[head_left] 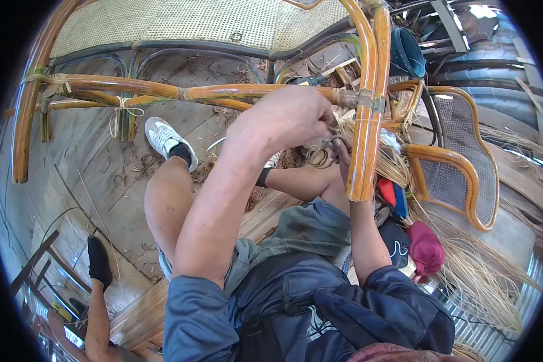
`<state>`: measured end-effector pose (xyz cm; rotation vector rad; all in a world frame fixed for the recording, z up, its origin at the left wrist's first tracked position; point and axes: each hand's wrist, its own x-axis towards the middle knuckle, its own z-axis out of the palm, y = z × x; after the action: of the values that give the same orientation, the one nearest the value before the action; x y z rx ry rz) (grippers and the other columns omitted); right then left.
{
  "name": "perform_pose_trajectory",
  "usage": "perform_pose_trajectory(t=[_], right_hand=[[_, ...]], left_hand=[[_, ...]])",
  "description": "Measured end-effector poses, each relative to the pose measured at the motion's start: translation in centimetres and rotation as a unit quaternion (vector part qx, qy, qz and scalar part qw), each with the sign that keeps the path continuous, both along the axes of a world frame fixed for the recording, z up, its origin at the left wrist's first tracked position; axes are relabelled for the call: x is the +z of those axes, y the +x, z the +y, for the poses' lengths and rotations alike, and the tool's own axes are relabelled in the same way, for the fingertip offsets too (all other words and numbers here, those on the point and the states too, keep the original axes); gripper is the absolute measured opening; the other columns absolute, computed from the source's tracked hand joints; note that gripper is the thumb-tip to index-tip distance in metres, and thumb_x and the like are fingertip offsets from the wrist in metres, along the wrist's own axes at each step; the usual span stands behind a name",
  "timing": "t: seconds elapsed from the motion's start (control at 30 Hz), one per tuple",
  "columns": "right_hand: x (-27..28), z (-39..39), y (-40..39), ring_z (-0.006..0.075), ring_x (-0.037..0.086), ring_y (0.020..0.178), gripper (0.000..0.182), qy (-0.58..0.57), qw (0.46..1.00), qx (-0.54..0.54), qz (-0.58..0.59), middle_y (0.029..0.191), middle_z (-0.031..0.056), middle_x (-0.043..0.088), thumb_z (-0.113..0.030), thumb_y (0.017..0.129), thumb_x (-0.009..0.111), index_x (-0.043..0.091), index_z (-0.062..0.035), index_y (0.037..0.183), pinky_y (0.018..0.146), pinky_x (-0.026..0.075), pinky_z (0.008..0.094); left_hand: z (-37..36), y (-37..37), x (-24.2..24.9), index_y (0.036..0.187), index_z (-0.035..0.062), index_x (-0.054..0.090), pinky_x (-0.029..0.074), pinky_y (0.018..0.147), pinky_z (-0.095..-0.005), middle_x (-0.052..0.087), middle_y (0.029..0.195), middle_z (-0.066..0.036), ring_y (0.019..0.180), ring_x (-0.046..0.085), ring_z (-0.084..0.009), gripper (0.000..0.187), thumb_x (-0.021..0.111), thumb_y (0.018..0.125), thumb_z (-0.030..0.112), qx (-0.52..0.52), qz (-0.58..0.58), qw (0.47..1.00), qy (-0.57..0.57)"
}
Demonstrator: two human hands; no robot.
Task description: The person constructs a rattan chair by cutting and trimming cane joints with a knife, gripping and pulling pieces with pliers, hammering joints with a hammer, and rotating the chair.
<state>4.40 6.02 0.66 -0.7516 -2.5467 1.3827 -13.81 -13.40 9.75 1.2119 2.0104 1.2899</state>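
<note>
A rattan chair frame [247,90] with glossy orange-brown poles fills the upper view. My left hand [298,117] is closed at the joint between the horizontal rail and the upright post [366,120]. A pale rattan strip [342,119] shows at its fingertips. Just below it, my right hand [342,151] is partly hidden behind the post, thumb and fingers drawn together at the joint; what they pinch I cannot tell. Wrapped bindings [57,83] cover the joint at the frame's far left. A loose tied strand [130,111] hangs from the rail.
Woven cane [163,24] spans the frame behind. A smaller rattan chair [458,157] stands at right, near a maroon cap [425,247] and long loose rattan strands [476,289]. A dark bucket [406,53] is at upper right. Another person's leg [98,301] shows at lower left.
</note>
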Motion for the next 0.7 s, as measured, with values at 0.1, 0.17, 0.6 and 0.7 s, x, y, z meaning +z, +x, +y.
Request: perform_pose_trajectory(t=[0.1,0.17,0.6,0.7], right_hand=[[-4.7,5.3,6.2,0.0101,0.055,0.071,0.022,0.021,0.985,-0.102,-0.140,0.083,0.0037,0.061,-0.023,0.094,0.055,0.065,-0.0030,0.097,0.061,0.044,0.0239],[-4.3,5.5,7.4,0.0108,0.059,0.081,0.025,-0.123,0.981,-0.130,-0.071,0.091,0.0061,0.064,-0.022,0.096,0.052,0.065,-0.0028,0.104,0.069,0.047,0.0247],[1.0,2.2,7.4,0.0119,0.058,0.090,0.022,-0.115,0.983,-0.125,0.074,0.099,0.0054,0.064,-0.005,0.089,0.059,0.063,-0.0007,0.110,0.083,0.045,0.0257],[1.3,1.5,6.6,0.0116,0.058,0.090,0.024,-0.103,0.983,-0.126,0.087,0.099,0.0048,0.063,-0.006,0.088,0.062,0.063,0.0002,0.110,0.083,0.045,0.0253]], left_hand=[[-0.5,0.1,1.4,0.093,0.0038,0.064,0.049,0.071,-0.0390,0.061,0.096,-0.013,0.082,0.062,-0.0300,0.018,0.067,0.077,0.012,0.077,-0.042,0.996,-0.023],[0.7,1.0,-0.3,0.094,0.0052,0.065,0.050,0.072,-0.0392,0.061,0.099,-0.011,0.082,0.063,-0.0292,0.019,0.067,0.077,0.012,0.182,0.039,0.976,0.111],[4.6,4.5,-1.7,0.097,0.0064,0.055,0.051,0.069,-0.0418,0.056,0.096,-0.012,0.084,0.060,-0.0337,0.021,0.064,0.079,0.009,0.250,0.062,0.958,0.129],[4.0,3.7,-1.2,0.098,0.0044,0.055,0.050,0.073,-0.0434,0.057,0.098,-0.014,0.086,0.060,-0.0352,0.019,0.063,0.081,0.012,0.199,0.056,0.975,0.083]])
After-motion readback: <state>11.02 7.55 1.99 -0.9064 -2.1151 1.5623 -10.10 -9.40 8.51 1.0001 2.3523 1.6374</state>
